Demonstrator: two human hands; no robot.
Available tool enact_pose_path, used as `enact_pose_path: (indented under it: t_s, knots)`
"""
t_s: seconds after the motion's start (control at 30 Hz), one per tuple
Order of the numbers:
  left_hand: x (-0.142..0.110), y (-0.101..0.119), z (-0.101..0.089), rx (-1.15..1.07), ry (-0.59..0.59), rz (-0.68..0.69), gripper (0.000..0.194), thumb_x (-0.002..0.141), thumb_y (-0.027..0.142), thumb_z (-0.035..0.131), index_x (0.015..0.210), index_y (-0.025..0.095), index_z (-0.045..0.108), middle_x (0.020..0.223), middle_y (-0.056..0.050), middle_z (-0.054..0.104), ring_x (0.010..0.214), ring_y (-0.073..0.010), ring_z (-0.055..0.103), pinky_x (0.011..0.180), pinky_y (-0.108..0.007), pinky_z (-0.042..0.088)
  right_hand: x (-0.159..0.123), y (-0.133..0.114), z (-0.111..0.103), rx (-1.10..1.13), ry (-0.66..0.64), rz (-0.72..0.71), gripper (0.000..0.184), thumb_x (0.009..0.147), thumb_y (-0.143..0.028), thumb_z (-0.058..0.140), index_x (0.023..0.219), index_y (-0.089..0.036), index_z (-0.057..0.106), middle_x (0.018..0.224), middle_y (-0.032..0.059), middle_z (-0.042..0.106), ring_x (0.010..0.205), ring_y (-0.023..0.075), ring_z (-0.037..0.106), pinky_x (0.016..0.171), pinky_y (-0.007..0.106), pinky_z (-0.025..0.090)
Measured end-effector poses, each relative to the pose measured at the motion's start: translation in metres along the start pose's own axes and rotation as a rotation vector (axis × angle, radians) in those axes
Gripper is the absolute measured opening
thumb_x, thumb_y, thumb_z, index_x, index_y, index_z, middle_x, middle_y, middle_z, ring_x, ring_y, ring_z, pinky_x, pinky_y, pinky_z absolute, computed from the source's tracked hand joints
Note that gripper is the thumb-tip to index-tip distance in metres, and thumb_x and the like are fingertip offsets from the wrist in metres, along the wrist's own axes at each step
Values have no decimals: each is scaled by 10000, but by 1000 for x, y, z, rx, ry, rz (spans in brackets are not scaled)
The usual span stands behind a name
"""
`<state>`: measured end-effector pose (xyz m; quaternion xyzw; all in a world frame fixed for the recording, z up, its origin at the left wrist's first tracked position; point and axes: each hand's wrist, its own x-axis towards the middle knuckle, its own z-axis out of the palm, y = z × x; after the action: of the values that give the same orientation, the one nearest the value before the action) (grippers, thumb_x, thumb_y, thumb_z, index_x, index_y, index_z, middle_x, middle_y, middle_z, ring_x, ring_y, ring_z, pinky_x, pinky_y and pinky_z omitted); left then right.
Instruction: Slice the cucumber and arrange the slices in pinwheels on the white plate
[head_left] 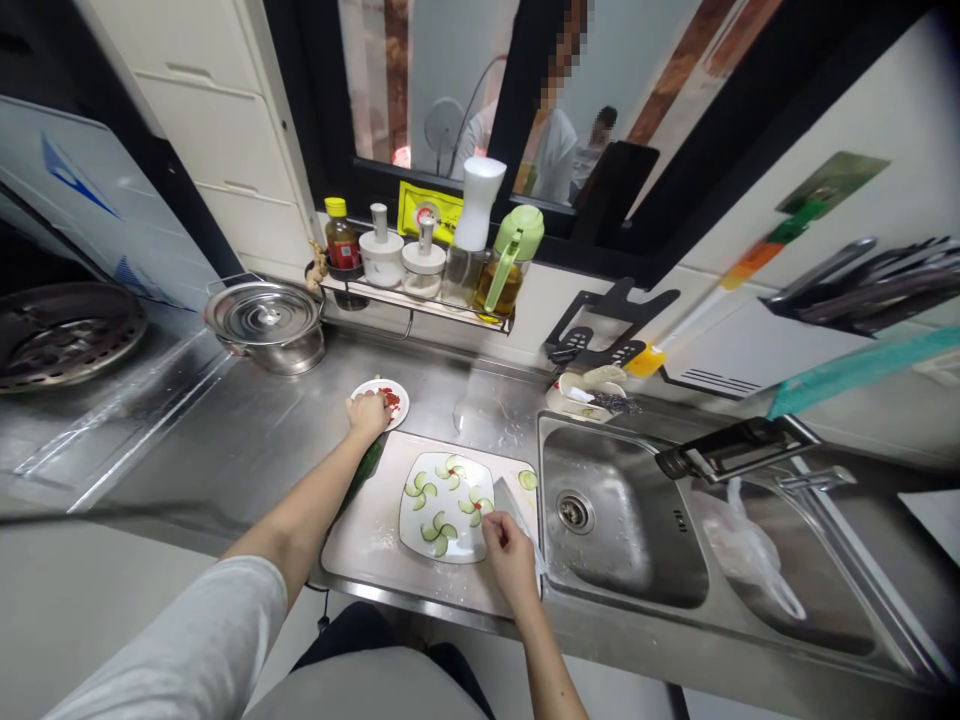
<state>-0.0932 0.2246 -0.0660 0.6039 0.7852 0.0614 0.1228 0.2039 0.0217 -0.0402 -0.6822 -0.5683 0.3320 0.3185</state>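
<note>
My left hand (369, 413) reaches over a small white plate (403, 402) of chopped red bits (390, 397); its fingers are curled at the bits, and what they pinch is hidden. A square white plate (450, 506) lies on the cutting board (356, 560). It bears curved cucumber slices (435, 534) arranged as pinwheels; red bits show at the centres of two upper ones. At the plate's right edge is my right hand (511, 555), fingers curled together, their contents too small to make out. Beside it lies a knife (517, 502). A dark green cucumber piece (367, 464) shows by my left forearm.
A sink (622, 520) adjoins the board on the right, with a plastic bag (750, 550) in the second basin. A lidded steel pot (281, 335) stands back left. Condiment jars and an oil bottle (510, 265) fill a wall rack (420, 303). People are visible through the window.
</note>
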Motion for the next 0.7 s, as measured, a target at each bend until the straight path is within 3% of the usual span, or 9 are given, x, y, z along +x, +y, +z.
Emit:
enact_pose_path:
  t_s: [0.33, 0.53, 0.7]
  knots:
    - [9, -2, 6, -58, 26, -78, 237, 795, 291, 487, 865, 255, 711, 1043, -117, 704, 976, -292, 610, 864, -438, 370, -4, 3, -2, -18, 7, -4, 354, 801, -517, 495, 747, -205, 653, 531, -26, 480, 522, 151, 465, 541, 249, 365]
    - [-7, -4, 2, -495, 20, -163, 161, 734, 308, 576, 830, 244, 689, 859, -23, 722, 852, -208, 631, 816, -336, 430, -4, -1, 1, -32, -8, -3, 349, 801, -496, 482, 781, -194, 654, 535, -33, 471, 525, 145, 448, 556, 249, 363]
    - [-37, 11, 4, -798, -31, -76, 195, 741, 337, 597, 854, 195, 668, 769, -13, 687, 735, -147, 618, 753, -268, 470, -2, -8, 5, -16, -10, -2, 342, 803, -468, 475, 788, -181, 661, 530, -43, 442, 522, 133, 431, 551, 243, 343]
